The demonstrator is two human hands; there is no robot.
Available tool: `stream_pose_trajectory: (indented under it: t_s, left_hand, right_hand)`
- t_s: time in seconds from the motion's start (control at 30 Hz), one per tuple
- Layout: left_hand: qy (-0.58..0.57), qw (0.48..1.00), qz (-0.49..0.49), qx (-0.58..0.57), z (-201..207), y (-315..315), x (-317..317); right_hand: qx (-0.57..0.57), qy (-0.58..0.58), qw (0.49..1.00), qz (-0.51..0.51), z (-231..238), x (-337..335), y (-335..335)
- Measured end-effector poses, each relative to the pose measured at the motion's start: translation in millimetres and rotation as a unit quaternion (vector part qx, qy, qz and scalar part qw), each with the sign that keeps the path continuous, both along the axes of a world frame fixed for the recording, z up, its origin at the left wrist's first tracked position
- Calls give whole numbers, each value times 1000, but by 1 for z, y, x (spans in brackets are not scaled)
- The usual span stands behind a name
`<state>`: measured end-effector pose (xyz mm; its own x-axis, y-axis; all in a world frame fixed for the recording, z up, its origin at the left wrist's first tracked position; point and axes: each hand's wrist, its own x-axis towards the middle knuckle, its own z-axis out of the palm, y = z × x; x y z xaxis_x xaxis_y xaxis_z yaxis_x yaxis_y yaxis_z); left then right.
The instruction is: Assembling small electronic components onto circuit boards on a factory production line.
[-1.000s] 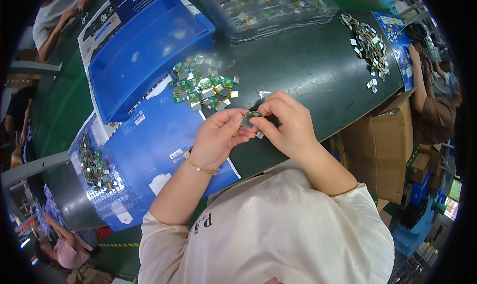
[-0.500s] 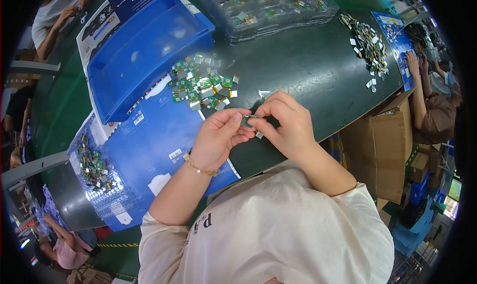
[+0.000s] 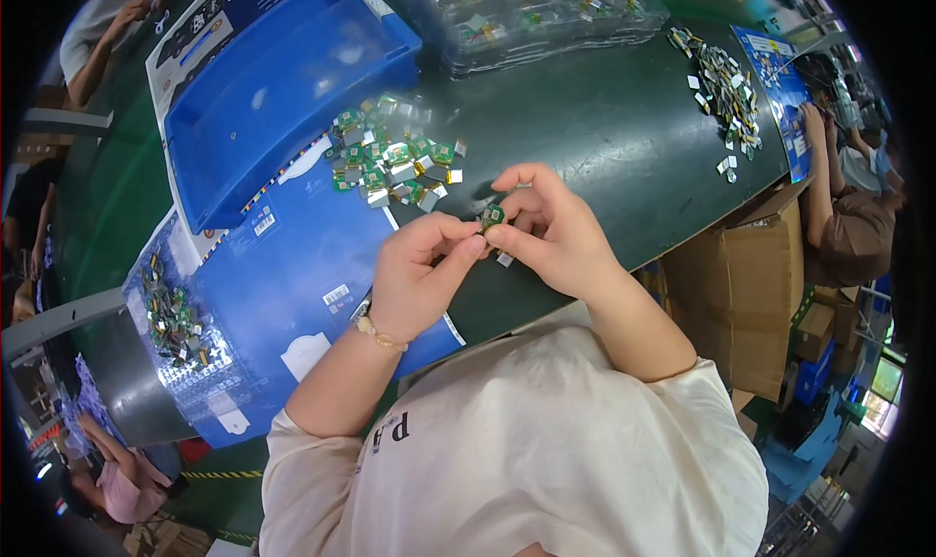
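While the right hand (image 3: 564, 243) holds a small green circuit board (image 3: 493, 217) between thumb and fingers, the left hand (image 3: 417, 272) has thumb and forefinger close together at its edge; whether these grip it, I cannot tell. The board is above the dark green table (image 3: 565, 104), near a pile of similar boards (image 3: 395, 155), beside a blue tray (image 3: 283, 94).

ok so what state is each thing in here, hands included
green circuit board, held
right hand, pinching the board
left hand, curled at the board
blue bin, open-topped, upright
clear trays, stacked, loaded
centre parts pile, loosely heaped
right parts pile, loose, spread out
left parts pile, loosely heaped
blue sheet, flat, partly covered
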<state>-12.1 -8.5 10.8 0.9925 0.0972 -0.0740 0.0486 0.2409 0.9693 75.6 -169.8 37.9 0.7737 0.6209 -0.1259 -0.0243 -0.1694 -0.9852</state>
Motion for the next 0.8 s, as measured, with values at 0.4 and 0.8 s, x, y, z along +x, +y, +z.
stream_pose_trajectory:
  t_s: [0.4,0.8]
  left_hand:
    - [99,946,19,-309,-5,7,8]
    - [75,986,69,-132,2,1,5]
  right_hand:
    - [-51,-383,921,-45,2,6,13]
    - [-71,-417,905,-39,0,11,12]
